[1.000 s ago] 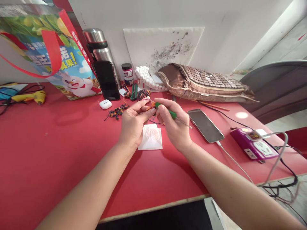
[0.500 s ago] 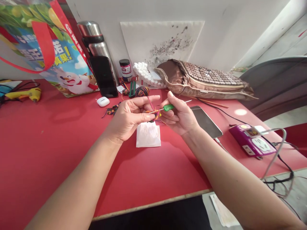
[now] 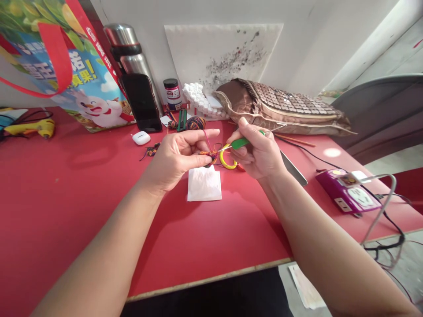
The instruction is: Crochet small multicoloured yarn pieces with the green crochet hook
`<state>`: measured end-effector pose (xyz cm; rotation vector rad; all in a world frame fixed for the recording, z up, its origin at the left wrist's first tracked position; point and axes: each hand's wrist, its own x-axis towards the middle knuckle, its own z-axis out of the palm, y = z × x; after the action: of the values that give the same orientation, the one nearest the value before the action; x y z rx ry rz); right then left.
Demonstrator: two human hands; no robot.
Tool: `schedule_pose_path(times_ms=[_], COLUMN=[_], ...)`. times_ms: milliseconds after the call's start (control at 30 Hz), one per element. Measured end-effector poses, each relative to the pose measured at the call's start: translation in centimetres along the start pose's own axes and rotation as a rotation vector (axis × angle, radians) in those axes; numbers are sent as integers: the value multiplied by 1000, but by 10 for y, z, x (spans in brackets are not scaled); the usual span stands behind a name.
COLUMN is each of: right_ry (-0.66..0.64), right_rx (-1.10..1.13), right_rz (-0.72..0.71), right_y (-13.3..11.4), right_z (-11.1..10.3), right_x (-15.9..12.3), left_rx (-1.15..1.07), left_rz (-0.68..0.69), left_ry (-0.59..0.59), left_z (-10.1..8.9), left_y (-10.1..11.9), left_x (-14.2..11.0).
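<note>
Between the thumb and fingers of my left hand [image 3: 180,156] is a small multicoloured crochet piece [image 3: 210,156]. A strand of magenta yarn [image 3: 207,140] runs up from it over my raised left index finger. My right hand [image 3: 256,149] grips a crochet hook [image 3: 240,143] by its green handle, its metal tip at the right edge of the piece. Just left of my right hand, scissors with a yellow handle loop [image 3: 228,159] show partly; the rest is hidden. A white paper packet [image 3: 204,185] lies below my hands. Behind them sits a ball of multicoloured yarn [image 3: 196,123].
A phone [image 3: 142,103] leans against a steel thermos [image 3: 132,61], beside a printed bag [image 3: 82,75]. A white earbud case [image 3: 141,138] and yellow glue gun [image 3: 31,128] are left. A brown cushion [image 3: 287,105] lies behind; a purple power strip [image 3: 348,192] with cables stands right.
My right hand has moved right and slightly up, drawing the hook back from the crochet piece. More of the yellow scissor loop now shows. My left hand has barely moved.
</note>
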<state>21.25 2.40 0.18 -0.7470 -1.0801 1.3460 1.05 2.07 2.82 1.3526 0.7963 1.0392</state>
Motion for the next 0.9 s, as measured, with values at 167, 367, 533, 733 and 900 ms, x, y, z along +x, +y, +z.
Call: schedule_pose_path(times_ms=[167,367,533,733,900], right_ry=[50,104,136,182,-5], right_rx=[-74,-164,-305,-595,-613], right_rz=[-47,-159,-283,-533,-668], right_y=[-1,-2,1,9,22], right_z=[2,7,10,18,17], right_x=[-2,-3,-6,-16,-15], left_rx=[25,70,78,-72,-428], left_rz=[-5,-24,-49,-154,-345], left_ry=[38,123,193,289,196], left_z=[0,1,4,4,-8], left_y=[-1,-5,-8,-13,-17], left_x=[1,1,2,6,11])
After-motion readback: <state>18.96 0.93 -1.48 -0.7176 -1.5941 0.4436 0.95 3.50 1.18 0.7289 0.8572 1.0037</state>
